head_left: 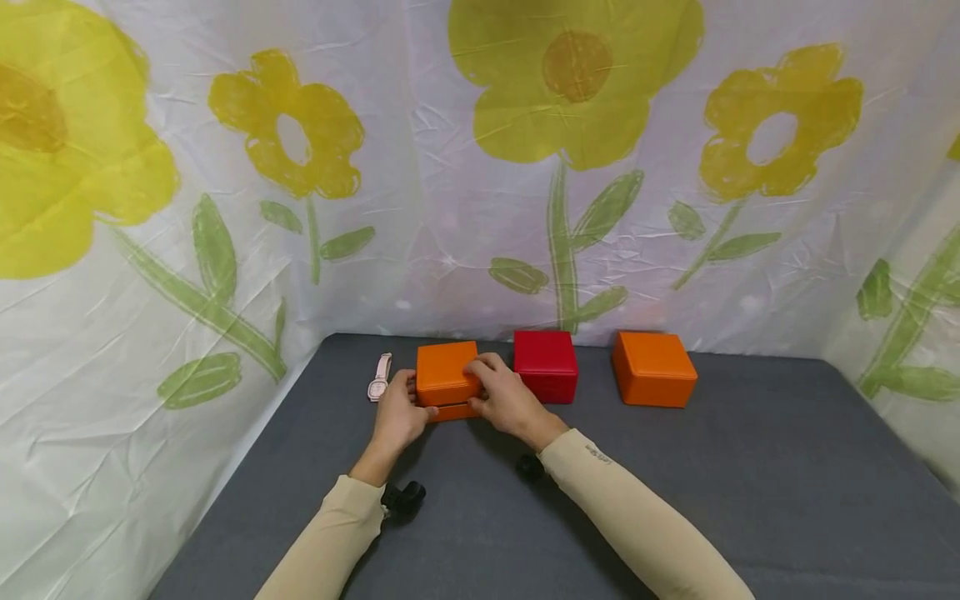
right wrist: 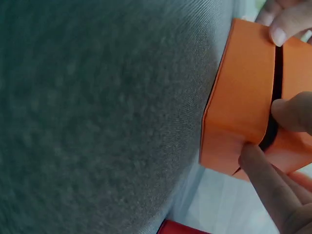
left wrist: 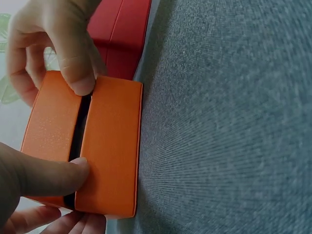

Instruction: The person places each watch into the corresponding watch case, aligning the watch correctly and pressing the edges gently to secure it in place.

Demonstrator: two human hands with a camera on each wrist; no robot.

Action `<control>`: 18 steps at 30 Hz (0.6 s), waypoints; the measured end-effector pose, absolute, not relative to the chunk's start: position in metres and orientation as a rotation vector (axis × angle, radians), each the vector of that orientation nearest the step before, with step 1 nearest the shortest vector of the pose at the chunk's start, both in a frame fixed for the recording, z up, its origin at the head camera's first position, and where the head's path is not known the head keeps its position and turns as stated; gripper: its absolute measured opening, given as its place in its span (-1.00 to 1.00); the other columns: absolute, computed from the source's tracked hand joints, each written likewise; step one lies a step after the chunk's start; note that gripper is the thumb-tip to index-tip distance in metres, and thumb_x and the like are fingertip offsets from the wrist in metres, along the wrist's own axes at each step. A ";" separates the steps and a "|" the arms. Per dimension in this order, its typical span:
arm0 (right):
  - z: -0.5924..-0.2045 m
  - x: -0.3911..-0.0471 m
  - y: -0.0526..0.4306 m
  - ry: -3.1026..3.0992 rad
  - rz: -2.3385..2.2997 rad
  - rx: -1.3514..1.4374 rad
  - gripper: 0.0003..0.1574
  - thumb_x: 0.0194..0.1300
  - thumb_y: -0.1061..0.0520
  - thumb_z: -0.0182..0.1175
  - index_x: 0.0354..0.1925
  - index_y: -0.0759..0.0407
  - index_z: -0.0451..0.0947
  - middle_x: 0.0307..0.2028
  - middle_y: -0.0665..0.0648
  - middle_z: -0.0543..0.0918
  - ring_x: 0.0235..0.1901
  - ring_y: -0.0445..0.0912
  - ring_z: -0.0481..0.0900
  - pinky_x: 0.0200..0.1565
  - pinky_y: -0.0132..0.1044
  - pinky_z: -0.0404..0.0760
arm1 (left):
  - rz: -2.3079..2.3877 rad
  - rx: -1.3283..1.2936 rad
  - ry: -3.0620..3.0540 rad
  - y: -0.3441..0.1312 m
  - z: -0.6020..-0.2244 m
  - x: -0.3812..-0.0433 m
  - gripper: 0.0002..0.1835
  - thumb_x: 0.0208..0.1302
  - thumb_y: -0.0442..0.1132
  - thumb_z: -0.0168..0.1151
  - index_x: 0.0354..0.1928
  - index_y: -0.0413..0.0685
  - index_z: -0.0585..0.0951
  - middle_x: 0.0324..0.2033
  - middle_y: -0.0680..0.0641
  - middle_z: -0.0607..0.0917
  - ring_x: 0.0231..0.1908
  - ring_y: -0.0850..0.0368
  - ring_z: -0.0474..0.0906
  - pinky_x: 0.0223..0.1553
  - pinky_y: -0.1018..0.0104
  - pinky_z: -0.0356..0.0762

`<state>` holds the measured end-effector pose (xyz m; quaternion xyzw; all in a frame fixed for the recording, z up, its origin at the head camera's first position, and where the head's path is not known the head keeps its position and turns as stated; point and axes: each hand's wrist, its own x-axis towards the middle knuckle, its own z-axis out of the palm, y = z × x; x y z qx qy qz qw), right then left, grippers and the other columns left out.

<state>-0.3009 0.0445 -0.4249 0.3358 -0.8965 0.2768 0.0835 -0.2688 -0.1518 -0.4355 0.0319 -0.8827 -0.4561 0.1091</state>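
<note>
Beige sleeves (head_left: 645,517), left hand (head_left: 397,417) and right hand (head_left: 510,402) both gripping partly open orange box (head_left: 447,372), pink wristwatch (head_left: 378,387) just beside, red box (head_left: 546,367) near.

I can read no text for certain on my feed. The one line of lettering (head_left: 598,453) I find runs in small dark characters near the cuff of the right sleeve (head_left: 645,508), too blurred to spell out. By the worktop's (head_left: 750,467) far left corner, the watch (head_left: 377,389) dial is illegible to me.
</note>
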 end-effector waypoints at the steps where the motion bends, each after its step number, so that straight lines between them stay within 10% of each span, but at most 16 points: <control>1: -0.425 -0.301 0.045 -2.640 0.731 1.059 -0.45 0.21 0.14 0.33 0.13 0.10 0.40 0.17 0.15 0.36 -0.14 -0.03 0.57 -0.06 -0.20 0.59 | -1.328 0.098 -2.593 -0.152 -0.436 -0.270 -0.27 -0.14 -0.51 0.47 0.16 -0.31 0.39 -0.03 -0.34 0.60 -0.06 -0.19 0.58 0.00 -0.02 0.50; 8: -0.418 -0.305 0.046 -2.445 0.298 1.326 -0.58 0.22 0.14 0.30 0.00 0.05 0.37 -0.03 0.14 0.46 -0.61 -0.15 0.46 -0.38 -0.38 0.61 | -1.361 0.119 -2.598 -0.156 -0.436 -0.272 -0.22 -0.13 -0.51 0.47 0.22 -0.28 0.37 -0.03 -0.33 0.60 -0.05 -0.18 0.58 0.00 -0.01 0.50; 18: -0.411 -0.317 0.051 -2.335 0.128 1.459 -0.73 0.24 0.14 0.24 -0.13 0.03 0.37 -0.27 0.07 0.48 -0.59 -0.17 0.38 -0.47 -0.44 0.50 | -1.508 0.205 -2.602 -0.159 -0.440 -0.274 -0.26 -0.09 -0.48 0.46 0.23 -0.33 0.41 -0.05 -0.34 0.60 -0.06 -0.17 0.58 -0.03 0.03 0.53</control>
